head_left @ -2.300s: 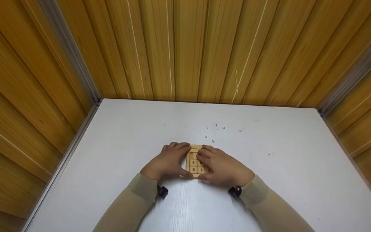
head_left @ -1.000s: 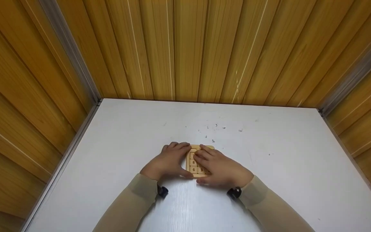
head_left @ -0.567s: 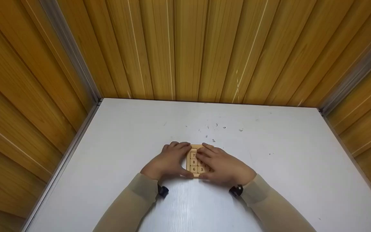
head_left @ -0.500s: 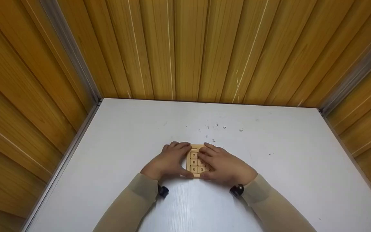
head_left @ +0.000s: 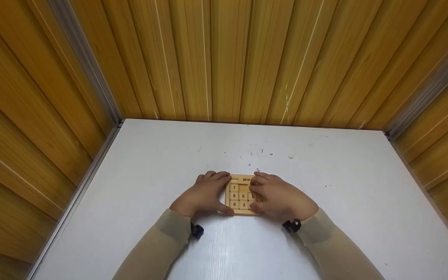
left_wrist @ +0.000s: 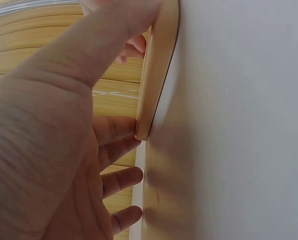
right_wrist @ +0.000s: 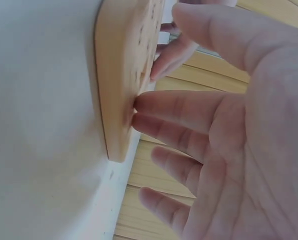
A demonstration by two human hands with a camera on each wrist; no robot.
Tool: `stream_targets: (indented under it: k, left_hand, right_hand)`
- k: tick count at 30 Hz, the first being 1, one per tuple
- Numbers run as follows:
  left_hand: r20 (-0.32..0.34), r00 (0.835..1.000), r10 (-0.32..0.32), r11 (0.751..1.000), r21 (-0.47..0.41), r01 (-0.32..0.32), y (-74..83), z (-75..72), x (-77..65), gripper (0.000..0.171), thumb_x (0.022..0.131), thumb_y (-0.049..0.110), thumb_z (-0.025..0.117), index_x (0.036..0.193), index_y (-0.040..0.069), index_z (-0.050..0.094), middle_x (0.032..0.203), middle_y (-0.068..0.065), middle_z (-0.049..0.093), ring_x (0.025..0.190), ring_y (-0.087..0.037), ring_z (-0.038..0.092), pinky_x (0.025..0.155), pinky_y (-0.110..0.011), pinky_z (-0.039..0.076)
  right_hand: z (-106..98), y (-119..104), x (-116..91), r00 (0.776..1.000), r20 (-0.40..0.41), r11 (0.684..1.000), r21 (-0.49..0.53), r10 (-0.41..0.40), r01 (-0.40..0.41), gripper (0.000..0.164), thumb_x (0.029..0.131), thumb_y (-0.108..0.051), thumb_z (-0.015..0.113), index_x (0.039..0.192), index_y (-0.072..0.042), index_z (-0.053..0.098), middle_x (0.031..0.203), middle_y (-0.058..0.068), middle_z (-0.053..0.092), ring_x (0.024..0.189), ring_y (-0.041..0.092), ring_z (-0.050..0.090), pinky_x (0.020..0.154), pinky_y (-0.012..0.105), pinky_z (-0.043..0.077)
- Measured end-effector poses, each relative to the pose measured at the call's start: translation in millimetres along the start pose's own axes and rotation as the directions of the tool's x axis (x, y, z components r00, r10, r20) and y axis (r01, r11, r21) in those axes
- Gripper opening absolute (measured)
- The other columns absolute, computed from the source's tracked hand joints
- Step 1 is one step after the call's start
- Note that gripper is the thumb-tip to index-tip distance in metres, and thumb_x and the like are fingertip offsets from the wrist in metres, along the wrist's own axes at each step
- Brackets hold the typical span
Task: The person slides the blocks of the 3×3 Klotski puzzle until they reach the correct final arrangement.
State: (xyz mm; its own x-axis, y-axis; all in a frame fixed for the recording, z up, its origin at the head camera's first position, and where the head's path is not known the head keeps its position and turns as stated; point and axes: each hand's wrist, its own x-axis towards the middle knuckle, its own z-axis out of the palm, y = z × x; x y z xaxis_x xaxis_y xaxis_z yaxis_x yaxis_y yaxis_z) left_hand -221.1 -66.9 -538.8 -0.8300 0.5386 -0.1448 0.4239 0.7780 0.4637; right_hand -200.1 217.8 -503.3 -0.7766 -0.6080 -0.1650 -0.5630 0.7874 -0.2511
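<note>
A wooden number slide puzzle [head_left: 241, 213] lies flat on the white table. Tiles 7, 8, 5, 6 and 3 can be read, with 1 partly covered. Beside the 7 tile [head_left: 234, 187] is a vacant slot in the top row. My left hand [head_left: 204, 194] holds the puzzle's left side, thumb at the near corner and index finger at the far corner. Over the right side is my right hand [head_left: 282, 196], hiding the right column. In the right wrist view two straight fingers [right_wrist: 173, 102] touch the puzzle's face, and the thumb stands away from it.
The white table [head_left: 161, 155] has small dark marks [head_left: 270, 154] beyond the puzzle. Wood-look panels [head_left: 224, 58] wall it at the back and both sides, with metal posts [head_left: 88, 66] in the corners. A black strap device [head_left: 196, 231] sits on each wrist.
My right hand has drawn back to the right, uncovering the top slot, the 5 and part of the 1. The 7 has come into view at top left. My left hand has stayed put.
</note>
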Motion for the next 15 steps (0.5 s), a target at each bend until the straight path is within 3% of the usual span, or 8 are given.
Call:
stream_targets:
  k: [5, 10, 15]
  left_hand:
    - [-0.001, 1.0, 0.003, 1.0, 0.003, -0.003, 1.0, -0.6, -0.1, 0.123, 0.08, 0.066, 0.097, 0.177, 0.017, 0.04, 0.185, 0.002, 0.039, 0.169, -0.03, 0.034, 0.141, -0.056, 0.026]
    - [0.006, 1.0, 0.001, 1.0, 0.005, -0.001, 1.0, -0.3, -0.1, 0.123, 0.08, 0.065, 0.097, 0.178, 0.017, 0.039, 0.185, 0.001, 0.038, 0.17, -0.031, 0.034, 0.142, -0.056, 0.026]
    - [0.01, 1.0, 0.001, 1.0, 0.009, -0.001, 0.6, -0.4, -0.3, 0.123, 0.08, 0.066, 0.096, 0.178, 0.018, 0.039, 0.186, 0.001, 0.037, 0.171, -0.031, 0.033, 0.142, -0.057, 0.025]
  right_hand:
    - [-2.5, 3.6, 0.8, 0.999, -0.028, 0.999, -0.03, -0.041, 0.04, 0.053, 0.106, -0.04, 0.075, 0.144, -0.003, 0.076, 0.156, 0.012, 0.069, 0.165, 0.038, 0.048, 0.139, 0.057, 0.036]
    - [-4.8, 3.7, -0.3, 0.999, -0.023, 0.999, -0.029, -0.036, 0.036, 0.048, 0.107, -0.04, 0.075, 0.14, -0.005, 0.079, 0.156, 0.013, 0.069, 0.164, 0.039, 0.049, 0.139, 0.059, 0.036]
    - [-6.4, 1.8, -1.5, 0.999, -0.028, 1.0, -0.017, -0.02, 0.02, 0.041, 0.106, -0.042, 0.076, 0.126, -0.007, 0.084, 0.15, 0.01, 0.072, 0.162, 0.038, 0.051, 0.139, 0.056, 0.036]
